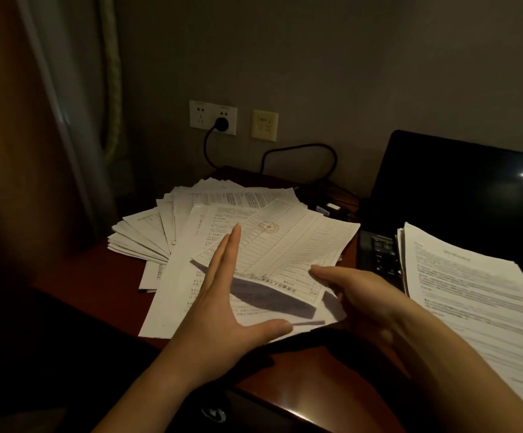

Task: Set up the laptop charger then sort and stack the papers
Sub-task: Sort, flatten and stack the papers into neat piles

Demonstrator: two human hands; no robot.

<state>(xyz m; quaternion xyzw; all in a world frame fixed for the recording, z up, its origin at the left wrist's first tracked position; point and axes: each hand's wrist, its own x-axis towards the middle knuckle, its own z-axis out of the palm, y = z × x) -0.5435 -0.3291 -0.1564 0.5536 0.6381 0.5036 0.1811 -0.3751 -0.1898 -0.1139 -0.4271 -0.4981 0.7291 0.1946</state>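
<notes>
A loose spread of printed papers (188,242) covers the middle of the dark wooden desk (310,373). On top lies a ruled form with a round red stamp (288,245), its near edge lifted off the pile. My left hand (222,304) is flat with straight fingers against that form's left edge. My right hand (357,292) holds the form's right near corner, fingers under it. A second paper stack (472,295) rests on the open black laptop (460,195) at right. The charger plug (221,123) sits in the wall socket, its black cable (301,151) looping down behind the papers.
A yellowish wall plate (264,125) is beside the white socket panel (212,117). A curtain (76,120) hangs at the left. The desk's near edge runs diagonally at the bottom right. The laptop keyboard (379,251) shows between the two paper piles.
</notes>
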